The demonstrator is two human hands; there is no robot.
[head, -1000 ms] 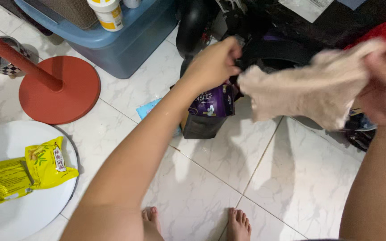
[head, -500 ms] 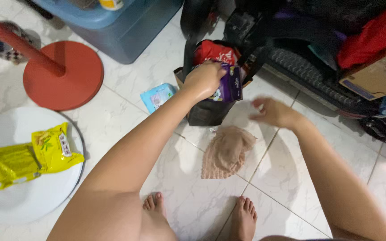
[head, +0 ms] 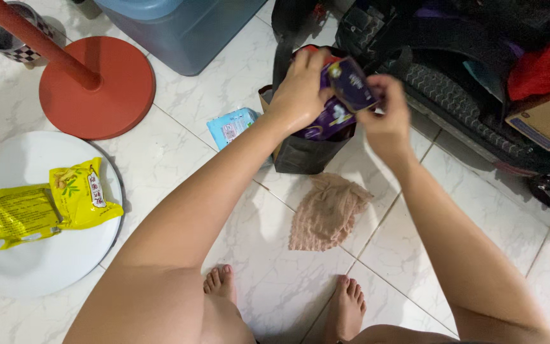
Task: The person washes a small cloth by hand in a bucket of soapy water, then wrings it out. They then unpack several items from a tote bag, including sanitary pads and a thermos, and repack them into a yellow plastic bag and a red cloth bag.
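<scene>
1. Looking down in the head view: a purple packet (head: 350,83) is being gripped w/ both hands at the mouth of a black bag (head: 307,153) standing on the floor.
2. Left hand (head: 300,89) is being curled over the bag's top, fingers closed on a second purple pack (head: 329,121) sticking out of the bag; right hand (head: 386,108) is being pinched shut on the upper packet's right end.
3. Risk, as judged: the bag is soft-sided & being pulled from above, so it could be tipped over, spilling contents onto the tiles; the glossy packet film could also be let slip from a light pinch.
4. Materials: packets are looking like smooth, shiny plastic film, flat & rectangular; the bag is matte black, boxy.
5. A beige cloth (head: 326,213), knit-textured & crumpled, is lying on the marble-pattern tile floor (head: 428,210) just in front of the bag, apart from both hands.
6. Also being shown: small blue packet (head: 232,125) left of the bag, yellow crinkly packets (head: 46,204) on a round white table (head: 46,274), red disc-shaped stand base (head: 97,89).
</scene>
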